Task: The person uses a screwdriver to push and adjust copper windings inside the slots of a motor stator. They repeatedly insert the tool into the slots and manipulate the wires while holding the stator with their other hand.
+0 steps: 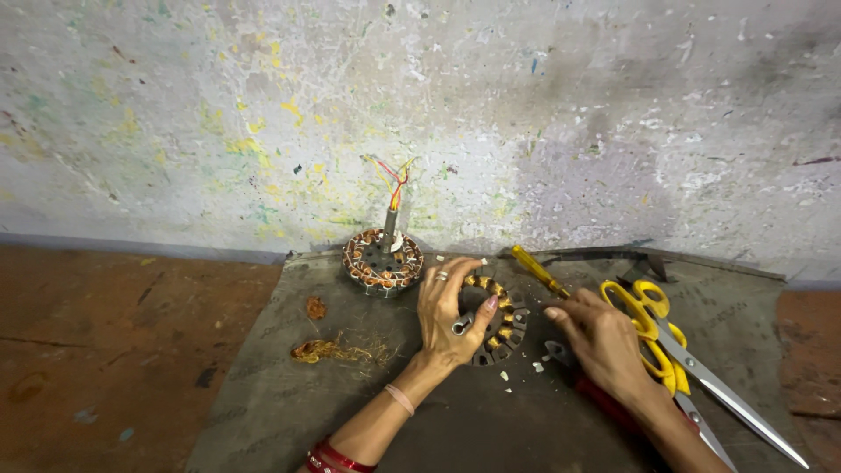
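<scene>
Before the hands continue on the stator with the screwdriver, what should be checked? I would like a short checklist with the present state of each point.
1. Left hand steadies the stator on the mat: ok, it lies over the ring.
2. Right hand grips the yellow-handled screwdriver: ok.
3. Screwdriver tip sits in the right slot: cannot tell, the hands hide it.
4. Left fingers are out of the tip's path: cannot tell.
5. Yellow scissors are out of the way: not ok, they touch the right hand, blades partly open.
6. Second stator with wires stands apart: ok.
</scene>
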